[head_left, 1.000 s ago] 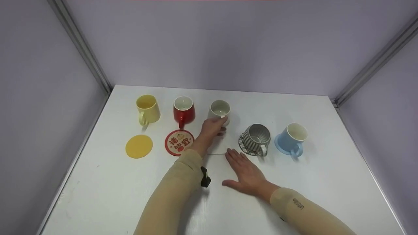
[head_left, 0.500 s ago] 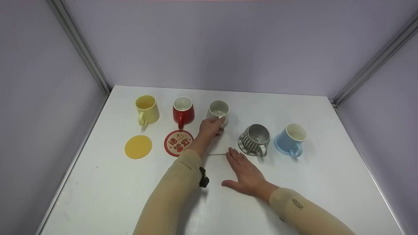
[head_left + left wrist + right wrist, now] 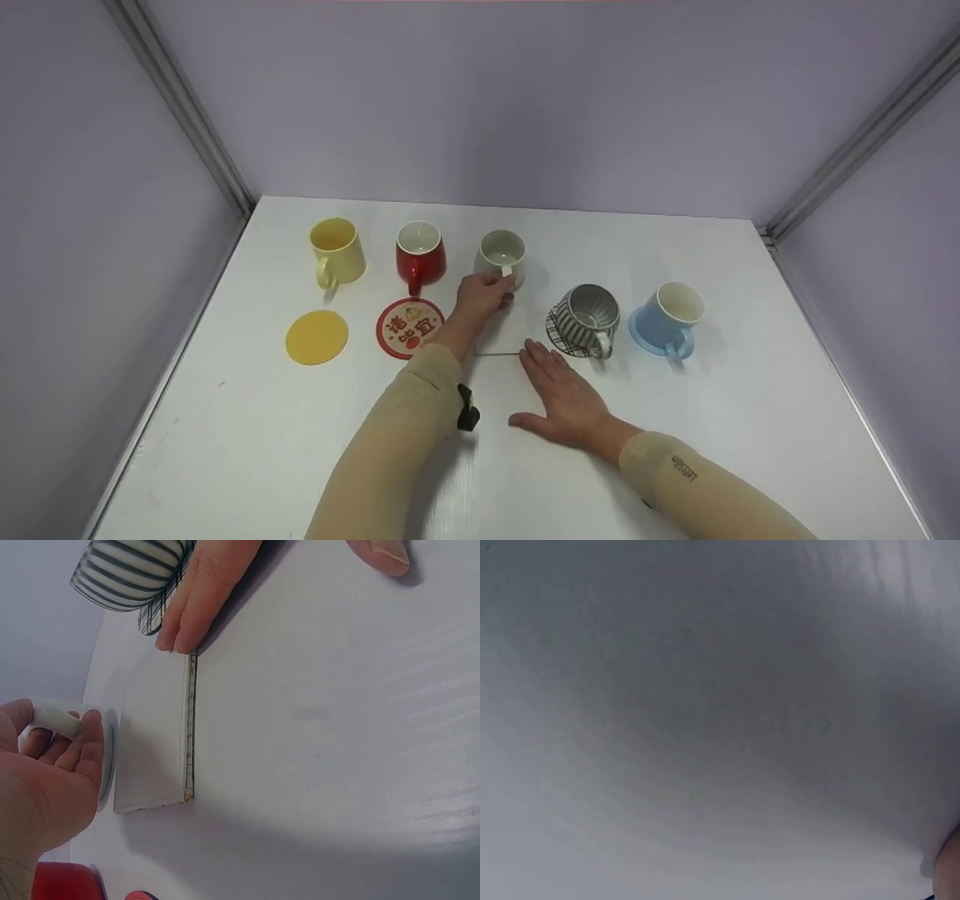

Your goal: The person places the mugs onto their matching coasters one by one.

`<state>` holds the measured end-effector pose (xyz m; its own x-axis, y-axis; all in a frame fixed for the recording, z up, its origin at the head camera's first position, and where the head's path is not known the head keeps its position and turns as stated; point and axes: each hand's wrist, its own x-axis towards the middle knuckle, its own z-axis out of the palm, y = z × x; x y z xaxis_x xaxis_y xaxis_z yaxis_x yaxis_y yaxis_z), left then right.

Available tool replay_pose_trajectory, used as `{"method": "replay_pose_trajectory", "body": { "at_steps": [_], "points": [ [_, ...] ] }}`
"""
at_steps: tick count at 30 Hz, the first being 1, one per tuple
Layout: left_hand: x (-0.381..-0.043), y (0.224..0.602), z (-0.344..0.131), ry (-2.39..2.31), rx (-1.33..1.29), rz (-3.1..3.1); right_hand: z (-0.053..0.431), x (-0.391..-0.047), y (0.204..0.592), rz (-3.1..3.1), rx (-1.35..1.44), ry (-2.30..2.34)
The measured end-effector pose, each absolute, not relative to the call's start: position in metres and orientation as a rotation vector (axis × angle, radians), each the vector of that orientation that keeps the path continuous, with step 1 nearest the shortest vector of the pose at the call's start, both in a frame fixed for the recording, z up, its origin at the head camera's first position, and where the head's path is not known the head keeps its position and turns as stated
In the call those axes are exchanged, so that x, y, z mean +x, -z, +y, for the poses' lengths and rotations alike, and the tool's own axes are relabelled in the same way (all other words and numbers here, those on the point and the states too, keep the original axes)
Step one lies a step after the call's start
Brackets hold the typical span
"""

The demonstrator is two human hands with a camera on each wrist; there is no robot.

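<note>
My left hand (image 3: pixel 481 296) grips the handle of a white mug (image 3: pixel 501 247) standing upright at the back middle. In the left wrist view, its thumb and fingers curl round the white mug handle (image 3: pixel 54 721). Just in front of that mug lies a white square coaster (image 3: pixel 154 742) with a stitched edge. My right hand (image 3: pixel 566 405) lies flat on the table with its fingers straight and its thumb spread, fingertips (image 3: pixel 180 641) at the coaster's near right corner. Only a bit of skin (image 3: pixel 949 870) shows in the right wrist view.
A striped mug (image 3: pixel 585 319) sits on a checked coaster (image 3: pixel 556 341), and a blue mug (image 3: pixel 664 326) on a blue coaster (image 3: pixel 640 334). To the left are a red mug (image 3: pixel 421 266), a red-rimmed round coaster (image 3: pixel 409 328), a yellow mug (image 3: pixel 345 259) and a yellow coaster (image 3: pixel 317 337).
My left thumb has shifted slightly down the white mug's handle, so more of the handle shows. The mugs, the coasters and my right hand have stayed in place.
</note>
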<state>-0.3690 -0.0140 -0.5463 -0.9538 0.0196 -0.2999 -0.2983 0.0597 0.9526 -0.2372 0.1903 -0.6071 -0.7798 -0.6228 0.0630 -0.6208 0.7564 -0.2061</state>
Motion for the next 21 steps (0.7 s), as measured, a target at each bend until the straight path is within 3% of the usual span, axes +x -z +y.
{"method": "replay_pose_trajectory", "body": {
  "at_steps": [21],
  "points": [
    [-0.3641,0.5500,-0.0157,-1.886,-0.180,2.281,0.1909,-0.2375,0.6094,2.934,-1.027,0.325]
  ]
}}
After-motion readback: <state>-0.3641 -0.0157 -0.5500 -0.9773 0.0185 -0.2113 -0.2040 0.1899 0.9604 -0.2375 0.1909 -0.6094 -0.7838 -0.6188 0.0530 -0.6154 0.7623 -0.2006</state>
